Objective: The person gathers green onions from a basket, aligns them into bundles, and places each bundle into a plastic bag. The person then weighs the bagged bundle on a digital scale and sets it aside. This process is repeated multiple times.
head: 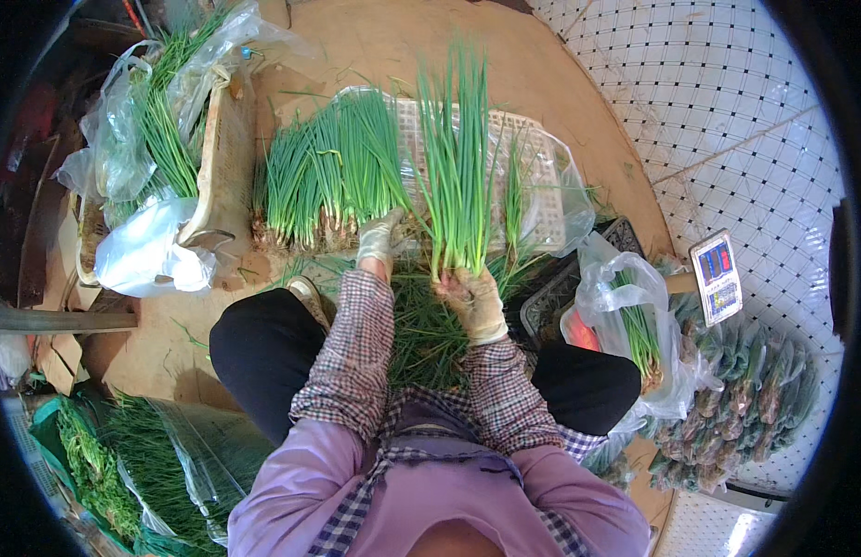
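My right hand (474, 301), in a pale glove, grips a bunch of green onions (462, 174) by the root ends. The leaves stand up and away from me. My left hand (380, 237), also gloved, is at the right end of a row of green onions (326, 174), by their lower stems. Its fingers are partly hidden, so whether it holds any stalk is unclear. That row lies on an upturned, pale plastic crate (542, 209) partly covered with clear plastic film. A few thin stalks (514, 195) lie on the crate right of the held bunch.
Loose green leaves (427, 334) cover the floor between my legs. At left stands a worn crate (221, 160) with bagged greens. A bagged bunch (636, 327) sits at right beside a scale display (716, 277). Several wrapped bundles (744, 397) are stacked beyond. Greens in bags (173, 459) lie lower left.
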The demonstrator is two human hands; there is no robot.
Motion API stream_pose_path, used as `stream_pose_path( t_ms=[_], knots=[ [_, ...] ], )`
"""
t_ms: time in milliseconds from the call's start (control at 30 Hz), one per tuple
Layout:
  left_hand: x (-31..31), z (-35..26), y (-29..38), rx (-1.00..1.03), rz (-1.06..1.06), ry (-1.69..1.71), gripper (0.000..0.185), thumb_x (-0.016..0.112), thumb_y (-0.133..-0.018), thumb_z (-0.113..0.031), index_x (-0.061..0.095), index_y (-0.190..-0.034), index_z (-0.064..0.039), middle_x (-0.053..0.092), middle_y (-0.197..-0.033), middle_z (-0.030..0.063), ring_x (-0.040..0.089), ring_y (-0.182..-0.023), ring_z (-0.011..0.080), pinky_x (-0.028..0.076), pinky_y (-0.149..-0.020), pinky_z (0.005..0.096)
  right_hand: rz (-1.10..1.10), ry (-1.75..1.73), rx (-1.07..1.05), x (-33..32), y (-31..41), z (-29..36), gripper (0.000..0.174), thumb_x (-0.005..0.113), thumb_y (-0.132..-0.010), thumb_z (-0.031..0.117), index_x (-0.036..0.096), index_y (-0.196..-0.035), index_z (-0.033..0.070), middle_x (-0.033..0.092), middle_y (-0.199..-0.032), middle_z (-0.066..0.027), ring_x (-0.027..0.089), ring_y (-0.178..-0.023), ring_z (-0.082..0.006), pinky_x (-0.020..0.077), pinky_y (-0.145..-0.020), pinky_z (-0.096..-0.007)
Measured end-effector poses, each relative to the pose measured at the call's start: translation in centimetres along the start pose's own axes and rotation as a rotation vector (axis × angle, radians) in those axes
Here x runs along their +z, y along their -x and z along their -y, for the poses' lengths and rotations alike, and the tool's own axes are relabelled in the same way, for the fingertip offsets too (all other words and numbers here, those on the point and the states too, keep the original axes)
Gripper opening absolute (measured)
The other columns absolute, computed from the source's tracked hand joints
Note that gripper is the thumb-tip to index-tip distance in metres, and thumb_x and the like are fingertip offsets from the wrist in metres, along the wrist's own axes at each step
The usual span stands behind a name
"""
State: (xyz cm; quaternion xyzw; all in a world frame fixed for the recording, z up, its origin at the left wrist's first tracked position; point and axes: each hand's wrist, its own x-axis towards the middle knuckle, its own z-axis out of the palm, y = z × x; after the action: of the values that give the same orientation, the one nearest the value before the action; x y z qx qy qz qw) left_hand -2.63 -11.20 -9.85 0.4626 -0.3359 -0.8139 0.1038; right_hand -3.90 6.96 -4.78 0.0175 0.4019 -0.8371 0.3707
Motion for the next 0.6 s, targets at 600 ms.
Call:
stream_pose_path(
  t_ms=[600],
  knots=[
    [8.1, 3.3, -7.0, 0.234, -0.284, -1.186, 0.050, 0.063, -0.075, -0.034, 0.050, -0.109, 0.001, 0.059, -0.104, 0.0193, 0.058, -0.099, 0.0294, 0.048, -0.080, 0.0365, 0.086, -0.582, -0.057, -3.4, 2.1, 5.7, 0.031, 0.044, -0.090, 0.020, 0.051, -0.111, -0.002, 0.058, -0.107, -0.0186, 0.057, -0.096, -0.0393, 0.0517, -0.069, -0.0401]
  ],
)
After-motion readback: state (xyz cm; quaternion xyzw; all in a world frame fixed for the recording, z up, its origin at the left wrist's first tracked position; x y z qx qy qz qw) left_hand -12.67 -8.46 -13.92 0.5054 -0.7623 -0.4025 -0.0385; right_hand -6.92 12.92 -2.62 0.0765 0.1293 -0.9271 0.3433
